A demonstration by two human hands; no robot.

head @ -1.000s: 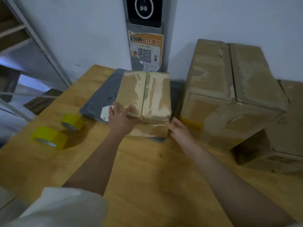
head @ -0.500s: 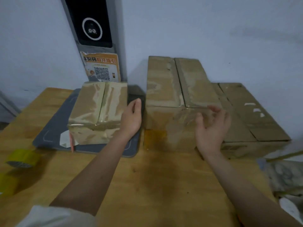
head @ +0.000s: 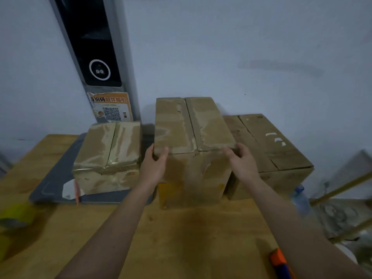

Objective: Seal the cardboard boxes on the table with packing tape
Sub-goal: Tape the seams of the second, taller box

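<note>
Your arms reach forward over the table (head: 191,234). Your left hand (head: 154,166) and right hand (head: 242,161) each clasp a near top corner of the middle box (head: 193,141), fingers curled over its edge, between two other boxes.

Brown boxes (head: 193,133) (glossy tape sheen), grey mat (head: 58,178), yellow tape roll (head: 18,216).

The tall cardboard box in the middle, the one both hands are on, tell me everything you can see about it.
The tall cardboard box is worn brown card, standing upright on the wooden table between two lower boxes, taller than both. Its two top flaps are closed, meeting at a centre seam with dull tape residue along it. Yellowish patches mark the front's bottom corners. The left hand grips its near left top corner, the right hand its near right top corner.
</note>
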